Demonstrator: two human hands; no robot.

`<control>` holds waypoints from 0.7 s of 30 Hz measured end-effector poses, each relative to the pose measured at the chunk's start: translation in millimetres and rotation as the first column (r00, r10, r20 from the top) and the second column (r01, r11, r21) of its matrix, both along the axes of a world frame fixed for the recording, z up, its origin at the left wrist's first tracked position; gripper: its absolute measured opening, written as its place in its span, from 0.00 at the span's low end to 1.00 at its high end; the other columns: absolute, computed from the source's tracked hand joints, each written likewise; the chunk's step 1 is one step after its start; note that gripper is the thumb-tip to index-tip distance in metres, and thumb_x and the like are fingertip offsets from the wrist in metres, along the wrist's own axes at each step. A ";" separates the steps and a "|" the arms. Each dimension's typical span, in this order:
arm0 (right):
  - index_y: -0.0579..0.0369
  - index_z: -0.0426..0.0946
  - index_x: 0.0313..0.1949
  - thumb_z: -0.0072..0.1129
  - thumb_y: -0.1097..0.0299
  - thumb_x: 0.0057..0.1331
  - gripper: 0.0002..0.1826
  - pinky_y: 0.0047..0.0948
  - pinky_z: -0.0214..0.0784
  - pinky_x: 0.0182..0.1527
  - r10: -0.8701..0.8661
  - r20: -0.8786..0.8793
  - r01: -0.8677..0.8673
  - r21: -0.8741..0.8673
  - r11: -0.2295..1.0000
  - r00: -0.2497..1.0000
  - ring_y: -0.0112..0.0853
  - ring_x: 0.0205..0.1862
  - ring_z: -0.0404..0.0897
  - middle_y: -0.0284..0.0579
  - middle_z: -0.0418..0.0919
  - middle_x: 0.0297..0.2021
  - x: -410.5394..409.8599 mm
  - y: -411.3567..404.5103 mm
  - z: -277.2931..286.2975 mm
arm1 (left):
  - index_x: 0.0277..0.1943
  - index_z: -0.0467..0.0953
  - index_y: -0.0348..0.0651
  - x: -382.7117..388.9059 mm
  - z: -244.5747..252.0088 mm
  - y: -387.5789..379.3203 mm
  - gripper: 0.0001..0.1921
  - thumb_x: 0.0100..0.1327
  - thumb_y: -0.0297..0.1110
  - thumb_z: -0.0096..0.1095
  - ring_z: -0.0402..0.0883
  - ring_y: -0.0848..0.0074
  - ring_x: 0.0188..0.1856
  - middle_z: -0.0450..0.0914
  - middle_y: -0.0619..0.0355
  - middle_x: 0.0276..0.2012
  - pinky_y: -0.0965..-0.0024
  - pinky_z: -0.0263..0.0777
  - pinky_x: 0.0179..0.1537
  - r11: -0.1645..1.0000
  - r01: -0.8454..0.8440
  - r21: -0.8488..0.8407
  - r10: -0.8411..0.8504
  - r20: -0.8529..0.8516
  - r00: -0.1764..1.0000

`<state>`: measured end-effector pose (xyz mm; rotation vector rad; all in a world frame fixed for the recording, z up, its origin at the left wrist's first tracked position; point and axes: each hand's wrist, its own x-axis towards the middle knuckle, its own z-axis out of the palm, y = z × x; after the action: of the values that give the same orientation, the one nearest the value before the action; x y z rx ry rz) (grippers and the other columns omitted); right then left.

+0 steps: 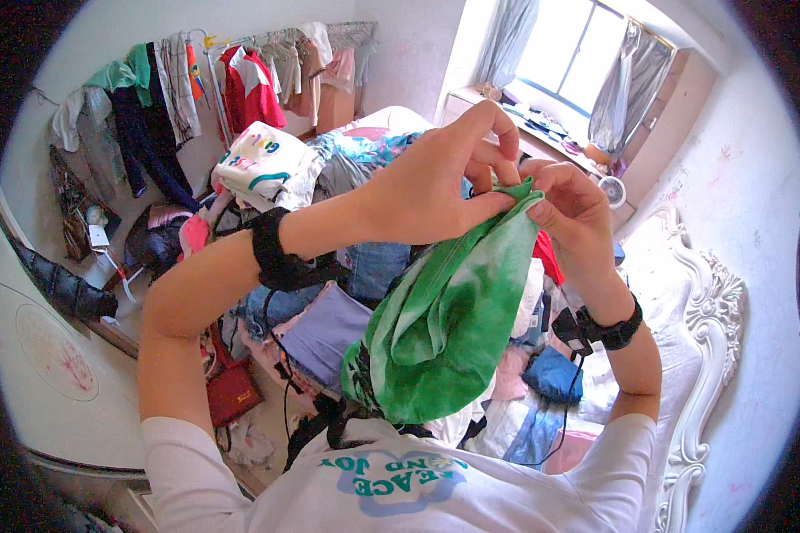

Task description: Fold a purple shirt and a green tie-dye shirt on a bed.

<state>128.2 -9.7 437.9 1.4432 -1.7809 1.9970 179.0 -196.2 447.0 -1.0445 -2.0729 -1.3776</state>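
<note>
Both of my hands pinch the top edge of a green and white tie-dye garment, which hangs in loose folds in front of my chest. My left hand grips it with thumb and fingertips from the left. From the other side, my right hand holds the gathered cloth close to the left fingertips. Behind the garment, heaped clothes cover the bed. Among them are a lavender folded cloth, a blue folded piece and a white printed garment. The green cloth hides part of the heap.
Hanging clothes fill a rack along the far wall. A carved white headboard runs down the right. A dark red bag lies at the lower left. A small white fan stands near the window desk. Black cables hang from my wrist straps.
</note>
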 end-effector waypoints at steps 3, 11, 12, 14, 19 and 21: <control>0.58 0.69 0.34 0.59 0.73 0.57 0.08 0.17 0.66 0.37 0.057 0.101 -0.062 0.051 0.997 0.993 0.18 0.32 0.73 0.34 0.75 0.30 2.6 0.7 1.0 | 0.41 0.59 0.41 -4.3 -5.0 0.6 0.19 0.50 0.19 0.60 0.75 0.82 0.28 0.76 0.58 0.28 0.78 0.68 0.31 0.999 0.032 0.036 -0.030 -0.066 0.997; 0.57 0.71 0.34 0.59 0.72 0.57 0.07 0.12 0.59 0.27 -0.126 0.044 0.105 0.325 0.940 0.991 0.14 0.27 0.69 0.31 0.75 0.27 -4.2 4.4 5.9 | 0.32 0.67 0.41 -3.2 -21.4 10.6 0.12 0.42 0.24 0.61 0.74 0.64 0.32 0.71 0.55 0.26 0.68 0.67 0.36 0.935 -0.336 -0.115 0.261 -0.417 0.871; 0.57 0.72 0.34 0.60 0.72 0.56 0.07 0.11 0.58 0.26 -0.129 0.033 0.111 0.328 0.938 0.991 0.13 0.27 0.68 0.31 0.75 0.26 -3.7 3.2 5.6 | 0.32 0.67 0.41 -2.6 -21.9 11.6 0.13 0.41 0.24 0.61 0.73 0.63 0.33 0.70 0.55 0.27 0.67 0.67 0.36 0.922 -0.384 -0.057 0.303 -0.514 0.803; 0.58 0.74 0.33 0.61 0.72 0.55 0.07 0.12 0.60 0.27 -0.133 0.005 0.124 0.324 0.938 0.991 0.14 0.26 0.70 0.31 0.76 0.26 -5.9 3.0 4.1 | 0.32 0.69 0.43 -1.2 -22.7 10.9 0.12 0.41 0.27 0.61 0.73 0.65 0.35 0.70 0.57 0.28 0.66 0.68 0.37 0.870 -0.493 0.004 0.359 -0.690 0.629; 0.59 0.75 0.33 0.62 0.72 0.55 0.07 0.17 0.66 0.34 -0.136 -0.015 0.135 0.252 0.958 0.991 0.18 0.29 0.74 0.33 0.77 0.27 -8.6 4.9 8.6 | 0.28 0.69 0.46 7.9 -53.2 11.1 0.08 0.44 0.37 0.53 0.73 0.70 0.35 0.71 0.60 0.28 0.69 0.68 0.39 0.797 -0.438 -0.416 -0.310 -0.904 0.294; 0.59 0.75 0.34 0.61 0.72 0.55 0.08 0.17 0.67 0.34 -0.151 -0.003 0.148 0.194 0.970 0.989 0.18 0.30 0.74 0.34 0.77 0.28 -11.6 7.2 10.6 | 0.28 0.71 0.42 18.1 -73.2 14.6 0.11 0.46 0.40 0.55 0.73 0.68 0.35 0.73 0.57 0.29 0.68 0.67 0.40 0.555 -0.303 -0.775 -0.514 -0.606 0.607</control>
<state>116.5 -2.5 448.5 1.3016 -2.0720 1.8062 197.1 -181.6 373.8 -1.7676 -1.8277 0.3175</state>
